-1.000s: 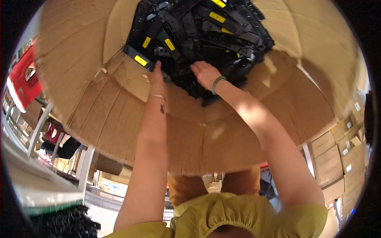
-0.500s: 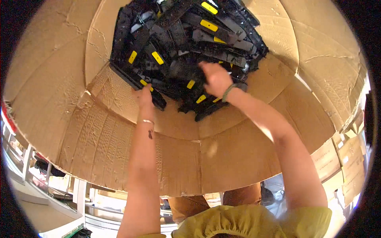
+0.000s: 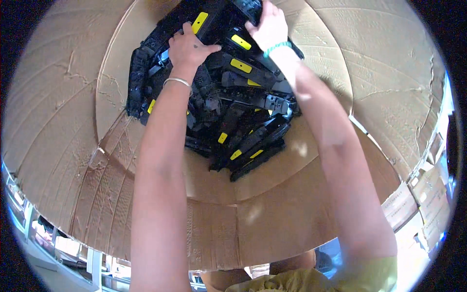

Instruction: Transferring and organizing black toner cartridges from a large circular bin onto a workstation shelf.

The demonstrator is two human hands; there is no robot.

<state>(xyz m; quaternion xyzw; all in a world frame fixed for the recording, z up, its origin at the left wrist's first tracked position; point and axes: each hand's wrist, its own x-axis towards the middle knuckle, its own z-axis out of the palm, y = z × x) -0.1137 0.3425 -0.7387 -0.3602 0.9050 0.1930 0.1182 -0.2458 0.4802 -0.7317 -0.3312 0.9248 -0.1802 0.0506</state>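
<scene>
Long black plastic parts, many with yellow labels, lie jumbled in a deep cardboard box (image 3: 272,219). My left hand (image 3: 187,51) lies over the far left of the heap, thumb and fingers spread, its fingertips at the edge of a black part with a yellow label (image 3: 200,22). At the far right of the pile, my right hand (image 3: 270,30) has its thumb and fingers bent about the edge of a glossy black plastic part (image 3: 249,7), which the frame's top cuts off. Nearer to me, more black parts (image 3: 245,143) rest crosswise on one another.
Tall, creased cardboard walls (image 3: 53,97) curve around the pile on all sides. Behind the near wall stand white metal frames (image 3: 95,265) at lower left. Stacked cartons (image 3: 430,204) are outside at the right.
Both hands have moved farther away, up to the far part of the heap. My left hand has left the part at the near left. The view has shifted, so the pile's near end appears lower.
</scene>
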